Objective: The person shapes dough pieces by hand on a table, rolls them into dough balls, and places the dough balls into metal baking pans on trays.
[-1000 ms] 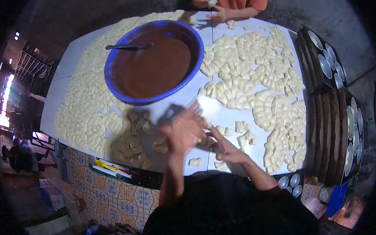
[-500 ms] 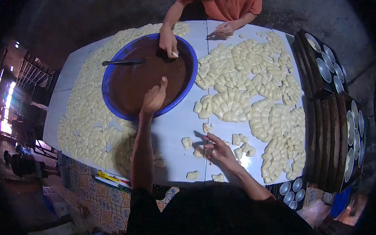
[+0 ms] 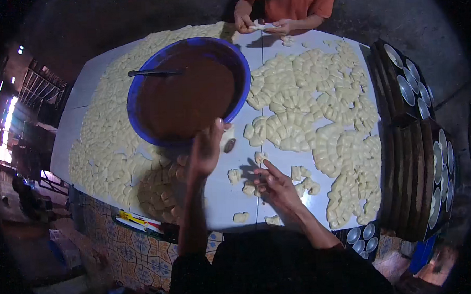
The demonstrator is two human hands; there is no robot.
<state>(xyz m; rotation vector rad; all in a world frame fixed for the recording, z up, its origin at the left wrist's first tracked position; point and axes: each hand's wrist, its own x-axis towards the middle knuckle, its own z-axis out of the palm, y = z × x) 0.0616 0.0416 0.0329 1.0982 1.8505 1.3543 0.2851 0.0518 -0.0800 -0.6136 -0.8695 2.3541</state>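
My left hand [image 3: 207,151] is beside the near rim of a blue bowl [image 3: 136,122] of brown paste [image 3: 186,96], closed on a flattened piece of pale dough [image 3: 226,134] with a dark brown spot on it. A utensil [image 3: 151,72] lies in the bowl, its handle over the left rim. My right hand [image 3: 279,187] has its fingers apart and bent over loose dough lumps [image 3: 248,188] on the white table [image 3: 233,210]. Cut, pale dough pieces [image 3: 292,128] cover much of the right side, with many smaller pieces [image 3: 107,147] spread on the left.
A co-worker in orange [image 3: 292,2] at the far edge holds pale dough [image 3: 259,26] in both hands. Stacked dark trays [image 3: 399,171] with round metal tins [image 3: 408,91] stand along the right. More tins [image 3: 355,235] sit below the near edge, above patterned tiles [image 3: 145,256].
My left hand has come back from inside the bowl to its near rim, showing spotted dough. The co-worker's hand has left the bowl and joined the other on dough.
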